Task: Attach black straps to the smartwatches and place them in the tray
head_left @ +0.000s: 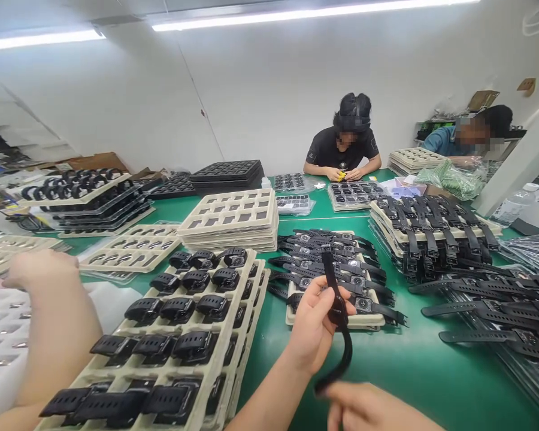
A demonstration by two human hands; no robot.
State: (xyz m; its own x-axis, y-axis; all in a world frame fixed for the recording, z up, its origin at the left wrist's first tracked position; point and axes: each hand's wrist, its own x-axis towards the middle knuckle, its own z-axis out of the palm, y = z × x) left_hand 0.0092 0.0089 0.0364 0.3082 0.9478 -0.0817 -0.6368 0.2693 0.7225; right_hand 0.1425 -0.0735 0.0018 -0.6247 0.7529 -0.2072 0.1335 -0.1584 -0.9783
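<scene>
My left hand [312, 326] grips a black smartwatch [338, 308] by its case, fingers and thumb around it. One strap half points up and away; the other curves down toward me. My right hand [372, 410], at the bottom edge and slightly blurred, has its fingertips closed at the lower strap end. Just beyond, a cream tray [291, 316] carries rows of smartwatches with straps laid out flat and case backs facing up. To the left, stacked cream trays [247, 281] hold smartwatches with their straps bent round in the compartments.
Another person's arm [58, 317] reaches in at far left over a white tray [0, 335]. Piled watch trays [388, 239] stand on the right, with more watches [498, 305] nearer. Cream trays [229, 224] are stacked mid-table. Two people work across the green table [305, 224].
</scene>
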